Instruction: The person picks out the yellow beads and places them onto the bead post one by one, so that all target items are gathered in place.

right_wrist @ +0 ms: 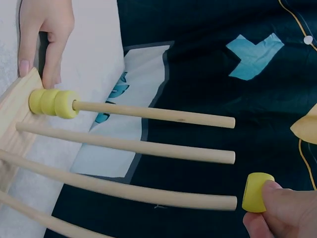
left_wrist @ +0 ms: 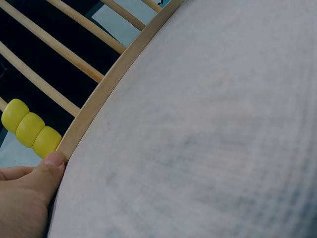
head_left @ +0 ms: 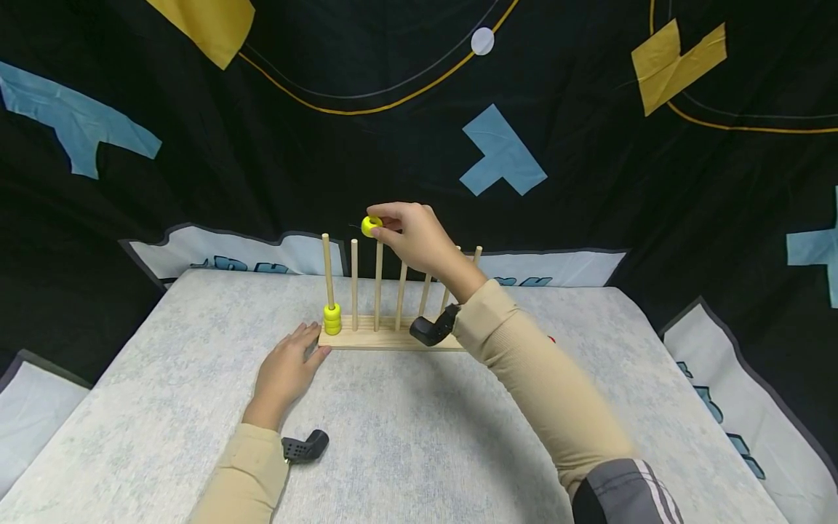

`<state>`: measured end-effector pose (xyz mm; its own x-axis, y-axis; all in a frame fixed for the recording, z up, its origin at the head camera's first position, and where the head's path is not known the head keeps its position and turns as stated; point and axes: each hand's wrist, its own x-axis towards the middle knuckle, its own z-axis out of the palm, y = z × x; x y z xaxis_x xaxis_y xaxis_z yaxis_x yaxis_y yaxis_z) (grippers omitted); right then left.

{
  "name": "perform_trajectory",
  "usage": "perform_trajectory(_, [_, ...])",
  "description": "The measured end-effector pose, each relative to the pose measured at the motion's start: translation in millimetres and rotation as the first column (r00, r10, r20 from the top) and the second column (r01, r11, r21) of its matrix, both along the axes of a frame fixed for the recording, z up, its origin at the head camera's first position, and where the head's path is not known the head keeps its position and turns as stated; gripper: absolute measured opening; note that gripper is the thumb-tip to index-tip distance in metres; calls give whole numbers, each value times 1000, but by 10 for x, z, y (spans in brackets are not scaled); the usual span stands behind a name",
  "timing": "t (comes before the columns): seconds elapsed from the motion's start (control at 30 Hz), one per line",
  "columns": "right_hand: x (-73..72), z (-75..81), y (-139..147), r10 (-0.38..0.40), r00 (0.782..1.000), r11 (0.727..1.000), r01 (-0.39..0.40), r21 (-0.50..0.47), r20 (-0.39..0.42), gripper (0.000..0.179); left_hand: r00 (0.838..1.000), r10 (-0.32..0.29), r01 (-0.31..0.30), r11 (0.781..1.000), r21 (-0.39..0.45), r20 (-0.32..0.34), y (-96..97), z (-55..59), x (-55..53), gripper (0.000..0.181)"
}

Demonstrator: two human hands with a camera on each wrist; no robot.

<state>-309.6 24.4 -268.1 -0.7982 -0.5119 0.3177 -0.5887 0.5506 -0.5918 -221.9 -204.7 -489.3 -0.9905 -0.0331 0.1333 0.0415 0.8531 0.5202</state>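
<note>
A wooden peg stand [head_left: 386, 339] with several upright pegs stands on the table. Three yellow beads [head_left: 332, 320] are stacked at the foot of its leftmost peg. My right hand [head_left: 412, 231] pinches another yellow bead [right_wrist: 256, 192] between thumb and fingers. That bead is just off the tip of the third peg [right_wrist: 198, 199] from the left, apart from it in the right wrist view. My left hand [head_left: 286, 372] holds the stand's left end, its thumb [left_wrist: 52, 166] at the front corner and its fingers on the other side. The right forearm hides part of the stand.
A pale, mottled cloth covers the table [head_left: 393, 437]. Something small and red [head_left: 552, 339] shows beside the right sleeve. Behind the table hangs a black curtain [head_left: 366, 160] with blue and yellow patches.
</note>
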Motion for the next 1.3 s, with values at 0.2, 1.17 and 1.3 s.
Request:
perform_trajectory(0.2, [20,23,-177,41,999,999,-41,17,-13,38,1000,1,-1,1000,-2,-5,-14,-5,1,59])
perform_trajectory(1.17, [70,-103,-534,72,997,997,-71,37,-26,38,1000,3,-3,1000,6,0,4,-8,-7,57])
perform_trajectory(1.3, [84,-120,-498,67,997,998,-67,21,-36,38,1000,7,-7,1000,1,-1,0,1,-2,58])
